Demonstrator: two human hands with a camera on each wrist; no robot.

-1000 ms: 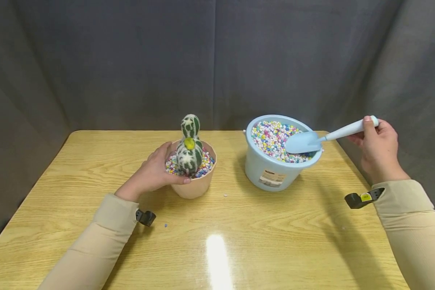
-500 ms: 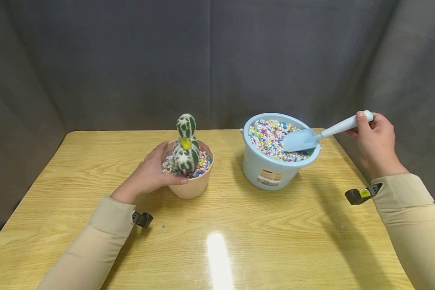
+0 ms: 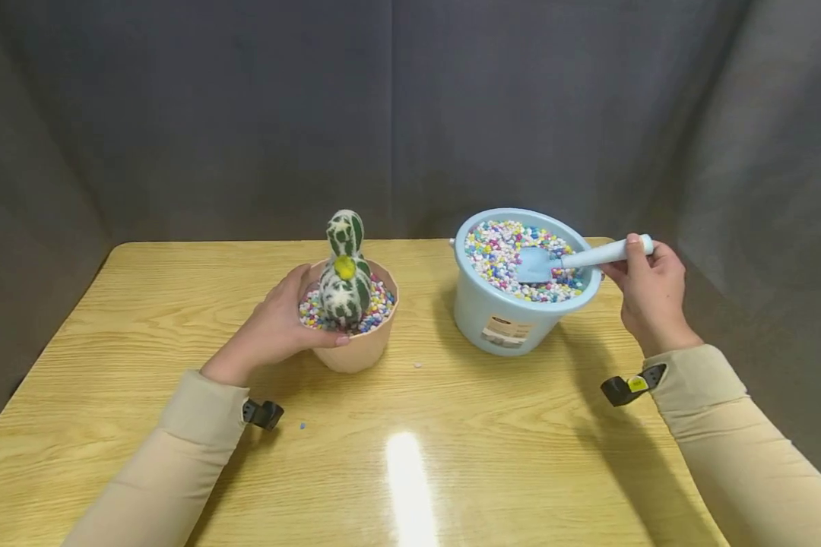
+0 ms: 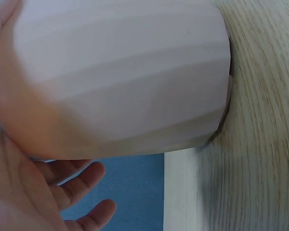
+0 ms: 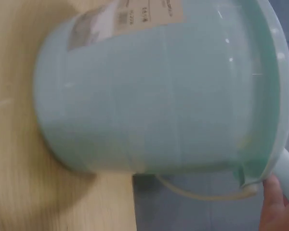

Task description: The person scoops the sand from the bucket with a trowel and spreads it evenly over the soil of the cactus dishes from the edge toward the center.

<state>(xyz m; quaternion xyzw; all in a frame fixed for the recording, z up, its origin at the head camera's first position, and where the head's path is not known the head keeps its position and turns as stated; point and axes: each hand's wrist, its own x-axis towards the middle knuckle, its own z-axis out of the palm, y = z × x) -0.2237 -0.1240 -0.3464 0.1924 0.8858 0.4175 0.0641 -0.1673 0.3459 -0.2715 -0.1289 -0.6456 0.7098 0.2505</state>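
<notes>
My left hand (image 3: 271, 327) holds a peach flowerpot (image 3: 352, 358) at its left side, thumb across the near rim. A green-and-white fuzzy cactus (image 3: 343, 295) with a yellow flower stands in it among coloured pebbles (image 3: 381, 299). In the left wrist view the pot's faceted side (image 4: 120, 86) fills most of the picture, and several fingertips (image 4: 92, 174) show beyond it. With my right hand (image 3: 654, 292) I grip the handle of a light blue trowel (image 3: 598, 254). Its blade lies in the pebbles of a light blue bucket (image 3: 472, 315), the tip partly hidden among them.
A wooden table (image 3: 492, 456) carries both containers, with the bucket right of the pot. The bucket's carrying handle (image 5: 207, 196) hangs down on its far side. Loose pebbles, one white (image 3: 417, 365) and one blue (image 3: 302, 426), lie on the tabletop. Grey curtain (image 3: 260, 114) stands behind.
My right hand has moved left and slightly down, and the trowel blade has gone from above the bucket's right rim into the pebbles. The left hand still holds the pot; the view has shifted slightly.
</notes>
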